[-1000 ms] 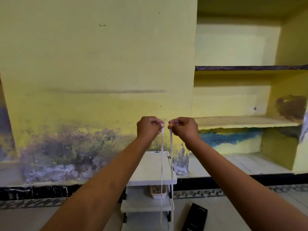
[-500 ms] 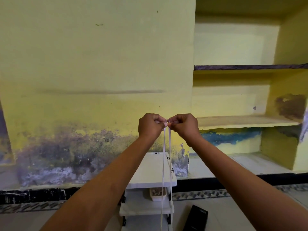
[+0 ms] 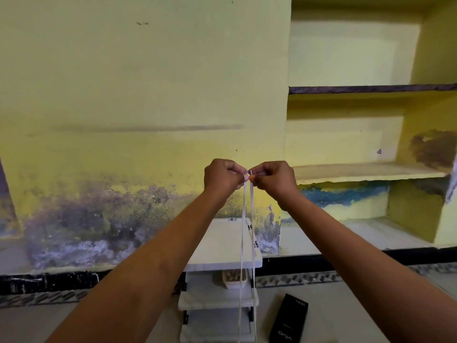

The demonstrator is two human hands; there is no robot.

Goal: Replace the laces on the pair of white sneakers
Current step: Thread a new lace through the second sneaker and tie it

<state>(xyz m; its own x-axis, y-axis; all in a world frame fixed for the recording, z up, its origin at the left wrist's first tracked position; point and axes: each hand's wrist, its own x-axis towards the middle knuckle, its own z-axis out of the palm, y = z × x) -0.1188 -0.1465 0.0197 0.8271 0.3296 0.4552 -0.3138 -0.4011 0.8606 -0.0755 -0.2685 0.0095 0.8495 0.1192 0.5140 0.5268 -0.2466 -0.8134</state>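
Both my arms reach forward and up in front of a yellow wall. My left hand (image 3: 223, 177) and my right hand (image 3: 273, 179) meet at chest height, each pinching one end of a white shoelace (image 3: 243, 233). The two ends are held tip to tip between my fingers. Both strands of the lace hang straight down, close together, and run out of the bottom of the frame. No sneakers are in view.
A small white three-tier shelf stand (image 3: 222, 262) sits on the floor below my hands, with a small tray (image 3: 233, 279) on its middle tier. A black phone box (image 3: 289, 320) lies to its right. Built-in wall shelves (image 3: 366, 170) fill the right side.
My hands have come together, so the two lace ends that were a little apart now touch. The hanging strands have drawn closer.
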